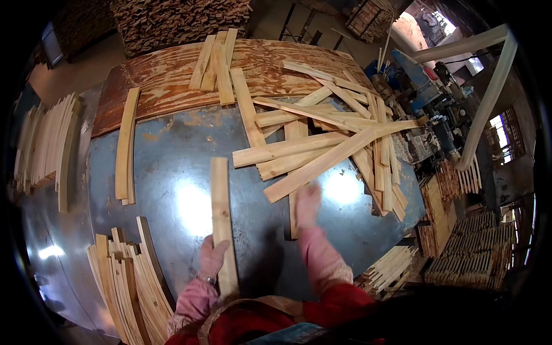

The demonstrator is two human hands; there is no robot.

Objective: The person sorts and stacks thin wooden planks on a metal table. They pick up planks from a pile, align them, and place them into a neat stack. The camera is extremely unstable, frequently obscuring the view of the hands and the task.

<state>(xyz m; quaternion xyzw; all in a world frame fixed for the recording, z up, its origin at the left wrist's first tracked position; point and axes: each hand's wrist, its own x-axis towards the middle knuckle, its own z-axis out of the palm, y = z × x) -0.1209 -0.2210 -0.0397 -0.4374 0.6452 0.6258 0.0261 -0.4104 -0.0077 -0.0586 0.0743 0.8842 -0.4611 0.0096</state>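
My left hand (pixel 212 257) is closed round the edge of a long pale wooden slat (pixel 221 213). The slat points away from me, its near end close to my body. Over the metal tabletop, my right hand (pixel 309 204) is at the near side of a jumbled pile of wooden slats (pixel 322 155). It is beside a slat lying lengthwise (pixel 294 215) and just under the end of a slanting slat (pixel 276 191). Motion smears its fingers, so I cannot see whether they grip either one.
Several slats stand bundled at the near left (pixel 129 282), with another row at the far left (pixel 49 144). A loose pair (pixel 126 146) and a small group (pixel 215 66) lie across the table. Machinery with a hose (pixel 494 98) stands at the right, near stacked wood (pixel 477 247).
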